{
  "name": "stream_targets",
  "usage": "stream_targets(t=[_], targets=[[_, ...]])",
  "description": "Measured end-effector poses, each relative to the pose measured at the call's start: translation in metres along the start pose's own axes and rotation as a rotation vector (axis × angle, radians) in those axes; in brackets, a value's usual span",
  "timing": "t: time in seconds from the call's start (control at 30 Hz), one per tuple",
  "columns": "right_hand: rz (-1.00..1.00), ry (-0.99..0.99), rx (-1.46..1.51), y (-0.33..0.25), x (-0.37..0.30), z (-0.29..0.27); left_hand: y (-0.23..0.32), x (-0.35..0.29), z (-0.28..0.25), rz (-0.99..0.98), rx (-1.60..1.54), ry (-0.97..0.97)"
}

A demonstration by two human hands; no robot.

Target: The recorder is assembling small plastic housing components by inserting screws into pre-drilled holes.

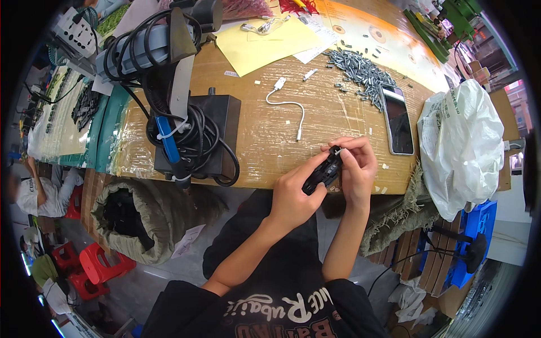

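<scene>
My left hand (294, 191) is closed round an elongated black plastic part (323, 173) at the table's front edge, its thumb along the near side. The part is tilted, its upper end pointing away and to the right. My right hand (359, 169) grips that upper end, thumb against it and fingers bent behind. A small pale spot shows there beside the thumb, too small to name. Beyond my hands lies a short white cable (291, 105) with a plug at each end. Further off to the right spreads a pile of small grey metal cylinders (360, 73).
A smartphone (398, 121) lies right of my hands, beside a white plastic bag (462, 146). At left stands a black box (225, 115) under coiled black cable and a blue-handled tool (167, 141). Yellow paper (259, 45) lies at the back. An open fabric sack (163, 219) stands below left.
</scene>
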State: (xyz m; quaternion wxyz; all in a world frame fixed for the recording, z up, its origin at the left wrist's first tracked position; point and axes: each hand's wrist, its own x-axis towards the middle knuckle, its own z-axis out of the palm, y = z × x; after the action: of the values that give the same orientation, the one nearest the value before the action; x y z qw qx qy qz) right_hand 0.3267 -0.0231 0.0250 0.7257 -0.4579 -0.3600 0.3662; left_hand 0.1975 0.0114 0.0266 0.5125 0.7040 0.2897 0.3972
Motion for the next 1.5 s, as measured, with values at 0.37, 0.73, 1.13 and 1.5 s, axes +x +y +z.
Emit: stream_targets(t=[0.37,0.73,1.13,1.5], targets=[[0.008,0.022,-0.002,0.005,0.0,-0.001,0.002,-0.001,-0.001,-0.085,0.011,-0.041],[-0.013,0.037,-0.09,0.0,0.0,0.006,0.0,-0.002,-0.002,-0.051,0.024,-0.027],[-0.066,0.01,-0.109,0.005,0.001,0.004,0.002,-0.002,-0.001,-0.035,0.079,-0.018],[-0.098,0.012,0.309,-0.006,-0.008,0.012,0.003,-0.004,-0.021,-0.209,-0.563,-0.336]])
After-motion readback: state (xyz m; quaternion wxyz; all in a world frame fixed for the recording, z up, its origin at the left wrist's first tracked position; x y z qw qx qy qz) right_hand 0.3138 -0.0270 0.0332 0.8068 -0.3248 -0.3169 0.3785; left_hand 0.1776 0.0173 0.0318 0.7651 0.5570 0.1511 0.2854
